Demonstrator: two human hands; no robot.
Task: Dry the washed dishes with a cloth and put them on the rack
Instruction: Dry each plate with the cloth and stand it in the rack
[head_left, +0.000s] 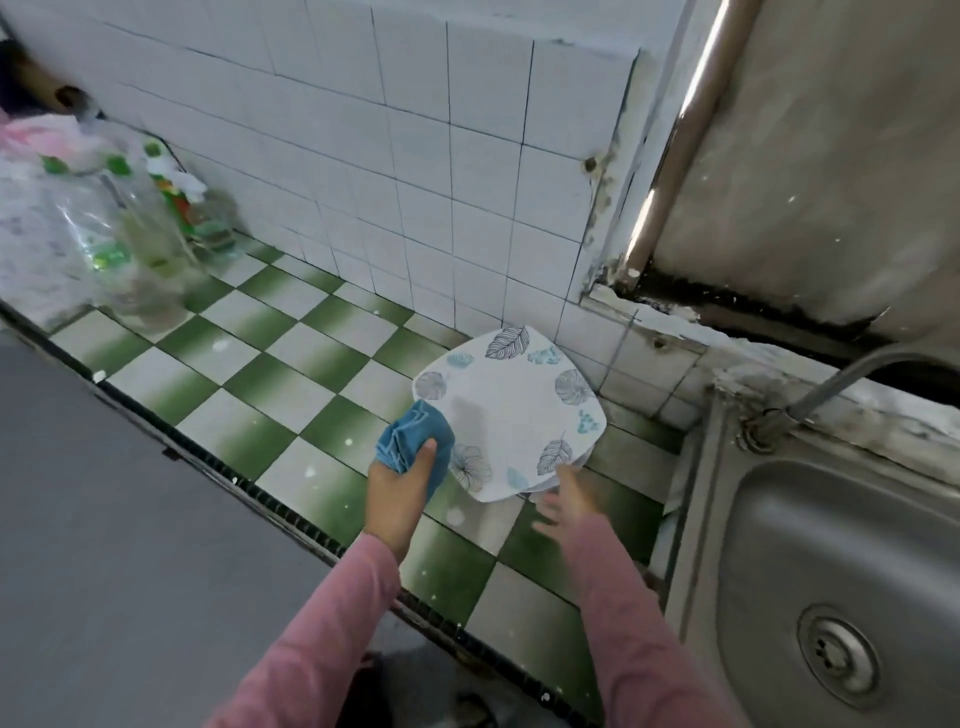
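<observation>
A square white plate (511, 410) with blue and grey leaf prints lies on top of other white dishes on the green and white checkered counter (291, 374), close to the tiled wall. My left hand (400, 488) grips a bunched blue cloth (413, 436) that touches the plate's near left edge. My right hand (569, 499) is blurred, fingers spread, at the plate's near right edge; its fingertips seem to reach the rim. The dishes under the plate are mostly hidden. No rack is in view.
A steel sink (831, 587) with a drain and a curved tap (852, 374) lies to the right. Clear plastic bottles with green caps (135, 223) and plastic bags stand at the far left. The counter's dark front edge (208, 462) runs diagonally above a grey floor.
</observation>
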